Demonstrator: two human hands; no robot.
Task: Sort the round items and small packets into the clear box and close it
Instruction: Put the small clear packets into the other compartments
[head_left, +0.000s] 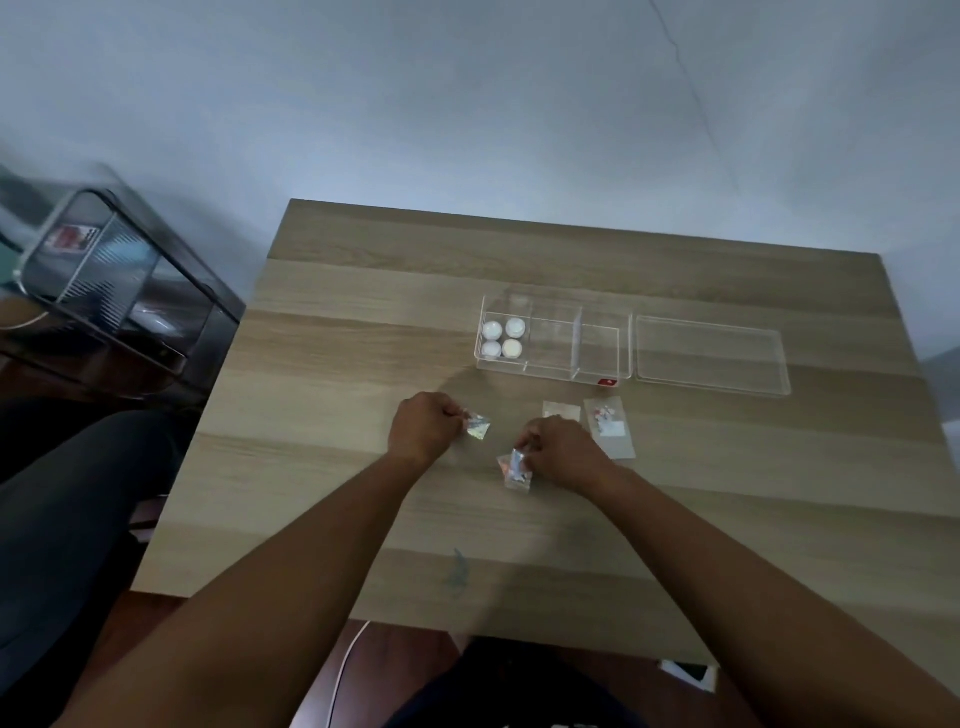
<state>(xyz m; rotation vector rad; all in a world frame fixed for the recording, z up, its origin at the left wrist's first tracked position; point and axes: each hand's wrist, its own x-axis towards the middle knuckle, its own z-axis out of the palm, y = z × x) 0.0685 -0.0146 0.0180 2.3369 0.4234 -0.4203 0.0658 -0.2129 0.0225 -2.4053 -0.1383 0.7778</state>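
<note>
A clear box (602, 371) with three compartments stands open on the wooden table (322, 467). Several white round items (503, 339) fill its left compartment; the other two hold nothing. Its clear lid (711, 356) lies flat to the right of it. My left hand (423, 428) pinches a small shiny packet (478, 425) just above the table. My right hand (563, 451) grips another small packet (515, 470) that hangs below its fingers. Two more small packets lie beyond my right hand: a plain one (561, 410) and one with red and white contents (608, 423).
A dark glass-topped side table (119, 291) stands left of the table, with a dark seat (62, 519) below it. A white cable (343, 670) runs on the floor at the table's near edge. A grey wall rises behind the far edge.
</note>
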